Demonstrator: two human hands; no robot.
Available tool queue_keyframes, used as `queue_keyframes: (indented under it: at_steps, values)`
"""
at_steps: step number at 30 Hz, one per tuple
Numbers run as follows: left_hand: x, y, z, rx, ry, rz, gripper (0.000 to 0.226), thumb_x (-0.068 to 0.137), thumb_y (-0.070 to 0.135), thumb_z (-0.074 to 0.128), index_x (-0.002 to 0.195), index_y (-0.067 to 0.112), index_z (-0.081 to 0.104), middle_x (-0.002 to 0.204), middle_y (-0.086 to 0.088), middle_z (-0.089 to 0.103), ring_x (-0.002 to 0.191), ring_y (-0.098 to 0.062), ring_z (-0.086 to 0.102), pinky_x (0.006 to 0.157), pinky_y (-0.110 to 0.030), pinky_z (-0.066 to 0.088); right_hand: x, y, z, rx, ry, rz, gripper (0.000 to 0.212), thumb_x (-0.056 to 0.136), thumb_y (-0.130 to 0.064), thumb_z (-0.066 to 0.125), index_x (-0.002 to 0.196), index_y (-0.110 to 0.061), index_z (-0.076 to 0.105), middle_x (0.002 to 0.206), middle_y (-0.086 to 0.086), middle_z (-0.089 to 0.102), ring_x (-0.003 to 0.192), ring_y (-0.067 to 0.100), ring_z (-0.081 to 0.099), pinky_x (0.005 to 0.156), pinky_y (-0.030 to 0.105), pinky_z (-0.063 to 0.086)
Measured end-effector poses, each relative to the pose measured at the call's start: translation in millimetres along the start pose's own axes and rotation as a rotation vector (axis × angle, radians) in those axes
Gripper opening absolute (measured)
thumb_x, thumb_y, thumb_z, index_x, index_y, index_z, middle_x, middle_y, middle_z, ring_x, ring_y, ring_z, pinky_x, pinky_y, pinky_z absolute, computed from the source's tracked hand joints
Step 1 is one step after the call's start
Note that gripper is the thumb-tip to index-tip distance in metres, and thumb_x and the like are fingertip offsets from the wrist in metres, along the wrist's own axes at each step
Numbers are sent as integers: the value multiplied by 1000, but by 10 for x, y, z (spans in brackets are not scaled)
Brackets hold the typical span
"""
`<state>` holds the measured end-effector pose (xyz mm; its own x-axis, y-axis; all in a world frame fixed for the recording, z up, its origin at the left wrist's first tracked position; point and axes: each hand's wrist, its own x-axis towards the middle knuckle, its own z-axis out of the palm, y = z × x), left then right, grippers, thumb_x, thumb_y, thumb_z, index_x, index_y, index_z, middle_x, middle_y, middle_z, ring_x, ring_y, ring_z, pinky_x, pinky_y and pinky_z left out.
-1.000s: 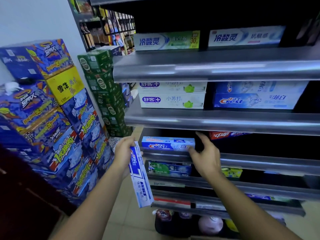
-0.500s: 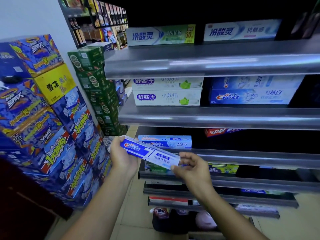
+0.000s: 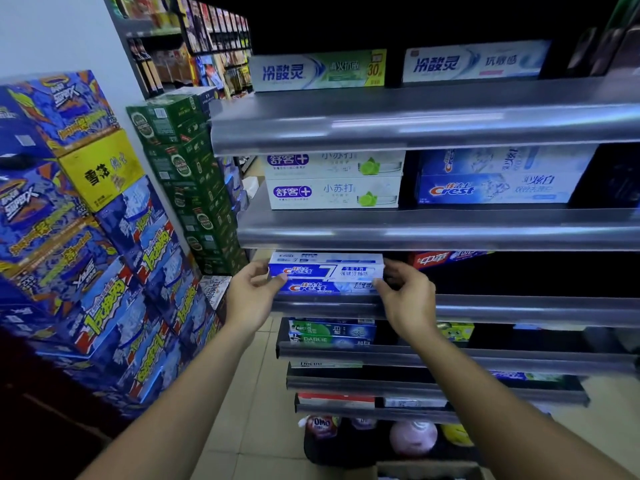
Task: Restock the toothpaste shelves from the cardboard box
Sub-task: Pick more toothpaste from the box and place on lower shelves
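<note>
At the far left of the frame, blue drink cartons were stacked high, with one yellow carton among them near the top. Just right of them stood a column of green cartons, close against the end of the shelving.

Your left hand reached in from the lower left. Its grip was closed on the left end of the toothpaste box, with the thumb lying over the lower front corner.

The toothpaste box lay level at the centre of the frame, its blue and white printed face towards you. It was at the left end of the third shelf from the top, directly above a second Crest box that lay on that shelf. Whether the two boxes touched could not be told from this view.

Your right hand came in from the lower right, its grip closed on the right end of the same box, fingers curled round the corner.

Above your hands, two white boxes with a green lime mark sat stacked on the second shelf. To their right lay blue Crest boxes. A red box lay further back on the third shelf, right of your right hand. On the shelf below your hands sat green and blue Darlie boxes.
</note>
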<state>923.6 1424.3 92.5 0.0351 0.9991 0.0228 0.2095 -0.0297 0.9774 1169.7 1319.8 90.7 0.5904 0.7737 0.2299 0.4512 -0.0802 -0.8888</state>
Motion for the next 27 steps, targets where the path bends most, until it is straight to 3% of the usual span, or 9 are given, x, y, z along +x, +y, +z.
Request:
queue_keyframes:
  at_steps: [4, 8, 14, 16, 19, 21, 24, 26, 27]
  values:
    - [39, -47, -35, 69, -9, 54, 28, 87, 18, 81, 101, 39, 67, 91, 14, 78, 86, -3, 74, 83, -40, 61, 41, 56, -2, -14, -19, -5, 39, 87, -17, 81, 124, -12, 71, 85, -28, 61, 81, -9, 61, 76, 18, 55]
    - [95, -71, -45, 146, -14, 48, 29, 85, 19, 84, 112, 21, 74, 92, 6, 78, 89, -11, 74, 86, -42, 61, 126, 58, -1, -31, -32, 39, 32, 83, -13, 84, 114, -10, 75, 81, -26, 62, 80, -5, 65, 68, 8, 47]
    - [302, -49, 10, 243, 7, 85, 32, 83, 23, 86, 112, 13, 77, 86, 14, 74, 83, -1, 70, 78, -30, 61, 301, 20, 76, -110, -17, 104, 27, 83, -15, 84, 107, -6, 77, 89, -2, 71, 82, 12, 67, 76, 19, 47]
    - [391, -3, 54, 254, 32, 73, 26, 81, 24, 88, 104, 17, 78, 78, 22, 71, 81, 1, 69, 75, -26, 58, 407, -26, 115, -114, -11, 136, 21, 83, -17, 84, 101, -6, 78, 92, 2, 74, 87, 16, 69, 76, 20, 48]
    - [516, 69, 127, 220, 49, 18, 20, 78, 19, 90, 77, 27, 72, 80, 10, 77, 82, -17, 75, 81, -40, 63, 595, -82, 175, -198, -72, 173, 21, 90, -19, 77, 103, -2, 76, 103, 10, 75, 101, 23, 70, 84, 27, 51]
    - [572, 77, 182, 204, 56, -5, 22, 79, 17, 90, 75, 27, 71, 84, 0, 77, 85, -25, 75, 87, -47, 62, 671, -124, 202, -289, -95, 173, 25, 95, -22, 71, 108, -1, 70, 109, 13, 73, 104, 28, 67, 90, 31, 50]
    - [543, 83, 184, 269, 86, 35, 14, 80, 21, 88, 90, 15, 79, 81, 4, 75, 82, -18, 72, 91, -42, 60, 676, -138, 177, -284, -116, 176, 20, 94, -23, 71, 95, -3, 69, 95, 12, 72, 98, 29, 69, 79, 30, 53]
    - [433, 90, 141, 294, 110, 49, 30, 84, 23, 85, 110, 11, 77, 96, 2, 77, 90, -15, 72, 94, -39, 58, 556, -129, 60, -252, -104, 133, 20, 91, -25, 75, 87, -6, 71, 83, 6, 70, 90, 28, 72, 69, 24, 50]
    - [348, 83, 112, 293, 143, 61, 35, 85, 23, 83, 117, 12, 74, 101, 4, 75, 92, -11, 70, 94, -37, 58, 470, -101, -15, -259, -104, 72, 22, 90, -26, 75, 95, -5, 73, 88, 7, 73, 92, 28, 72, 72, 24, 52]
